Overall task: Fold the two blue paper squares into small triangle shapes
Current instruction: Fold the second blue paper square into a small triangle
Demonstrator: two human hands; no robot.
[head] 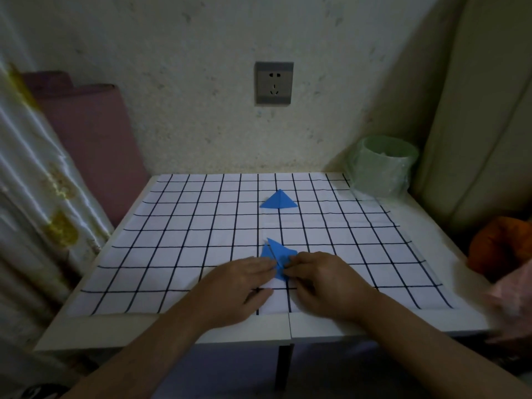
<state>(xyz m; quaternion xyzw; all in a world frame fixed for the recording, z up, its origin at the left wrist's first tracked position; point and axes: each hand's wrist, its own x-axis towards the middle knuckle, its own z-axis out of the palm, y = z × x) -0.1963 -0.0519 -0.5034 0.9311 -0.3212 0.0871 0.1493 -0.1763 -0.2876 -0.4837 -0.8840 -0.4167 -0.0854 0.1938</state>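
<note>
from the left on my screen: the left hand [239, 280] lies on the checked cloth [172, 226] with fingers almost straight, the tips pressing the left part of the half-folded blue paper [277, 251]. this paper is near the front edge, about the middle (one flap stands up a little). behind it, well apart, lies the folded blue triangle [278, 200]. the right hand [325, 286] has bent fingers and pinches the paper's right side. a green bin [383, 168] stands back right.

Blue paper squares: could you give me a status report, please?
Left hand presses near paper flat; right hand touches it, grip unclear. Near paper part-folded; far triangle done. Nothing in the way.
</note>
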